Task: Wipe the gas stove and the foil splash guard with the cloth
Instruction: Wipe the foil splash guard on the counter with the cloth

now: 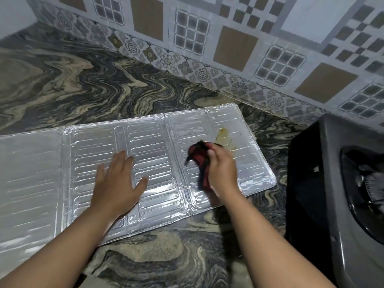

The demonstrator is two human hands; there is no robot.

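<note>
Here, foil splash guard (145,154) flat on desk (62,80): left hand (118,183) spread open pressing its middle, right hand (222,171) clutching red cloth (197,156) beside yellow stain (223,138); gas stove (332,183) at right.

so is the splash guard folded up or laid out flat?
Laid out flat. The foil splash guard lies unfolded on the counter, panels side by side; left hand presses it, right hand holds the cloth.

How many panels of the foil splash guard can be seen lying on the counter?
3. The left panel runs off the frame's left edge, the middle panel lies under the left hand, and the right panel carries the right hand with the cloth.
</note>
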